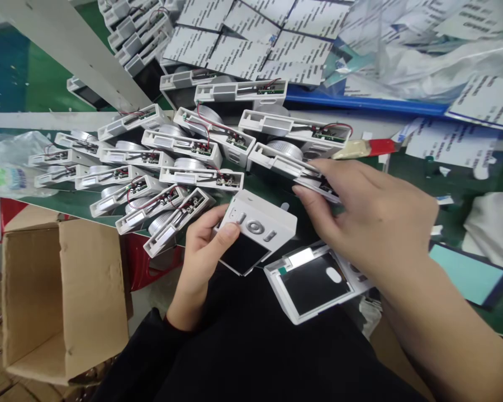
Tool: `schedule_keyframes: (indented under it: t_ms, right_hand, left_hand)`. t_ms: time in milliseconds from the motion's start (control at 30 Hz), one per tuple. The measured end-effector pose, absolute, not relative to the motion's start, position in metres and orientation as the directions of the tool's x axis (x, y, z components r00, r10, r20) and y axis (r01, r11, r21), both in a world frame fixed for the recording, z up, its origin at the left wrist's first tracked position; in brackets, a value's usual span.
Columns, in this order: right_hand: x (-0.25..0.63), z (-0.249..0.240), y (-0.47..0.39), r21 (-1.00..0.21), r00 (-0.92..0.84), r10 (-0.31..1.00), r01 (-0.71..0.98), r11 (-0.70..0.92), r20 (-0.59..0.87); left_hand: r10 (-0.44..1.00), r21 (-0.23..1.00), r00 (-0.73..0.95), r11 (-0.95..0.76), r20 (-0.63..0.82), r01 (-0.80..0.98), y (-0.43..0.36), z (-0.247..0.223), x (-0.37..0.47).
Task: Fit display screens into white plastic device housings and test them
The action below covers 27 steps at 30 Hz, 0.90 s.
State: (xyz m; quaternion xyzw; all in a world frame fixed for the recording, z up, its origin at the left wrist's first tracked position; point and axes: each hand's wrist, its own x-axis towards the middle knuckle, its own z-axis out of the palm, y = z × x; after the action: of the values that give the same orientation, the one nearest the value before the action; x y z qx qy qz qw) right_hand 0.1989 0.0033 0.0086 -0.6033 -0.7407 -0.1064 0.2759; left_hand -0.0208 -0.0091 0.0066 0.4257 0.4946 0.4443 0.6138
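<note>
My left hand [205,245] grips a small white device housing [257,229] with grey buttons and a dark screen, thumb on its button face. My right hand [373,218] reaches over it, fingertips touching one of the open white device halves [289,162] that shows a silver round part and red wires. Another white housing with a dark screen [314,282] lies face up on my lap below the right hand.
Several open white device halves [180,178] with circuit boards lie in rows on the green table [46,72]. An open cardboard box [62,296] stands at the lower left. Printed label sheets [251,39] and plastic bags [406,61] cover the back. A red-handled tool [369,148] lies near my right hand.
</note>
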Motion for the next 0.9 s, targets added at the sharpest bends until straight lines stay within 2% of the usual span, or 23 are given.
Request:
schedule_keyframes:
  t_ms: [733, 833, 900]
  right_hand:
    - [0.1979, 0.0067, 0.0028, -0.201, -0.116, 0.834, 0.944, 0.261, 0.540]
    - [0.2021, 0.0075, 0.0015, -0.259, -0.095, 0.841, 0.928, 0.269, 0.533]
    - [0.2067, 0.0112, 0.0000, -0.422, -0.011, 0.874, 0.873, 0.246, 0.487]
  left_hand:
    - [0.975, 0.963, 0.119, 0.206, -0.186, -0.177, -0.0093, 0.0031, -0.0218]
    - [0.976, 0.962, 0.120, 0.204, -0.184, -0.182, -0.0099, 0.0030, -0.0222]
    - [0.976, 0.964, 0.121, 0.200, -0.181, -0.176, -0.0098, 0.0025, -0.0231]
